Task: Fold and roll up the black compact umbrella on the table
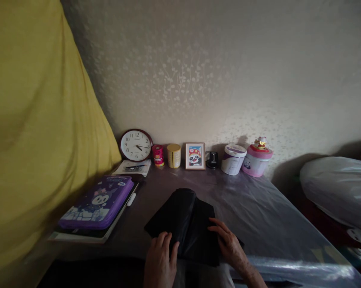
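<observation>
A black folded piece of thin, slightly shiny material (180,216) lies at the front of the table; whether it is cloth or plastic I cannot tell. It has a raised fold down its middle and angled side edges. My left hand (161,258) is at its near left part, thumb and curved fingers closed on the material. On its right side rests my right hand (228,244), fingers stretched over the surface and slightly apart, the thumb hidden.
A purple pencil case (99,204) lies on books (78,237) at left, beside a white marker (131,199). Along the wall stand a clock (136,145), a red can (158,156), a yellow tin (174,156), a framed panda picture (195,156) and two tubs (233,160). A yellow curtain (42,120) hangs left.
</observation>
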Action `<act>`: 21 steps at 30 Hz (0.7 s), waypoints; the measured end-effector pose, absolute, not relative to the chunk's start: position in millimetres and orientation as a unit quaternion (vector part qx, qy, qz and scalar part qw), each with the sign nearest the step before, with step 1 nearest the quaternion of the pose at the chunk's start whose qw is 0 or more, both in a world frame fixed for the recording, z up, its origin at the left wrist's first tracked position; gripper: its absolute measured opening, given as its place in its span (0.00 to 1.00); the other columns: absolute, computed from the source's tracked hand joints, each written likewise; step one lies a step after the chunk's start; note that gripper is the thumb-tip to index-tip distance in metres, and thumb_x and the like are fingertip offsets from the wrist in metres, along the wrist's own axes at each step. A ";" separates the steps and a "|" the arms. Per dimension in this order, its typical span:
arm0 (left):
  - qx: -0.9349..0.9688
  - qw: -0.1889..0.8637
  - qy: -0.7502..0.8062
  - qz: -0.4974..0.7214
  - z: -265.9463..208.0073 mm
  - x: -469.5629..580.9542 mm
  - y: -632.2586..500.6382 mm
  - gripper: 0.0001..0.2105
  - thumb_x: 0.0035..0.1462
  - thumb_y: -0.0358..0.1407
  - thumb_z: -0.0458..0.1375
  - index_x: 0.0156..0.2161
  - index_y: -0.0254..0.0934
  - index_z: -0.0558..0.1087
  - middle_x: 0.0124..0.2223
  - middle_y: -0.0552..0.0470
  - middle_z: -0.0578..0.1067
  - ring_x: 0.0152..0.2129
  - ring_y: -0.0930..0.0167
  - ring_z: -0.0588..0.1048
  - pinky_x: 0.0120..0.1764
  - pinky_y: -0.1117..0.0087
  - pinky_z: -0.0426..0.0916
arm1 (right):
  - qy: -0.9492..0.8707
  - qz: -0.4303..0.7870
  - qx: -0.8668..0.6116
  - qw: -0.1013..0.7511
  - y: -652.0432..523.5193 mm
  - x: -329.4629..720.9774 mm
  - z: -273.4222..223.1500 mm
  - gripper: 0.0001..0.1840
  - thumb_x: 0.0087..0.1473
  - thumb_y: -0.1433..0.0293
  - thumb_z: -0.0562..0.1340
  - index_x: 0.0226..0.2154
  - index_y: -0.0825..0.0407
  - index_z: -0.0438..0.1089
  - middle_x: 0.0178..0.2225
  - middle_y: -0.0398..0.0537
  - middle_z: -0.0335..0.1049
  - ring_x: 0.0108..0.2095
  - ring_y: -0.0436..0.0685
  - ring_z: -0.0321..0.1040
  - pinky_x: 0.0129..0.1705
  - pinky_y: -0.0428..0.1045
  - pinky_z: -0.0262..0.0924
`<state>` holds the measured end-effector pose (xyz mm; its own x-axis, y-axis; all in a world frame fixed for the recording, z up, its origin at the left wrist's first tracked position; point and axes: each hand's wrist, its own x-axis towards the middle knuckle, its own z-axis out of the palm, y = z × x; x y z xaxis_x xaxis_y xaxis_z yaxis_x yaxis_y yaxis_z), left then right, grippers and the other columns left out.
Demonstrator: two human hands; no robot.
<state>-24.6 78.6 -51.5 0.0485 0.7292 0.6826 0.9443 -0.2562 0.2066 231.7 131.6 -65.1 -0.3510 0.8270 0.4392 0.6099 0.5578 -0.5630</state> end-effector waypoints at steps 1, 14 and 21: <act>-0.710 0.151 -0.590 -0.353 -50.7 -24.5 78.3 0.14 0.63 0.39 0.46 0.40 0.32 0.71 0.36 0.45 0.75 0.31 0.65 0.75 0.32 0.64 0.73 | -0.808 0.153 -0.444 0.357 131.6 231.6 -64.8 0.23 0.52 0.80 0.48 0.43 0.46 0.69 0.54 0.50 0.64 0.51 0.56 0.67 0.51 0.53 0.64; -0.744 0.064 -0.622 -0.235 -42.2 -23.7 72.2 0.17 0.62 0.31 0.49 0.54 0.46 0.67 0.39 0.49 0.72 0.32 0.70 0.73 0.36 0.67 0.72 | -0.798 0.180 -0.448 0.360 130.3 229.7 -57.2 0.19 0.53 0.78 0.49 0.41 0.48 0.70 0.53 0.51 0.66 0.50 0.56 0.68 0.50 0.53 0.64; -0.743 -0.048 -0.647 -0.161 -39.5 -26.2 62.7 0.25 0.59 0.45 0.48 0.62 0.47 0.55 0.53 0.40 0.68 0.45 0.59 0.72 0.43 0.57 0.70 | -0.807 0.173 -0.407 0.391 132.6 225.4 -43.0 0.17 0.56 0.77 0.49 0.41 0.48 0.69 0.50 0.53 0.68 0.48 0.56 0.69 0.48 0.52 0.65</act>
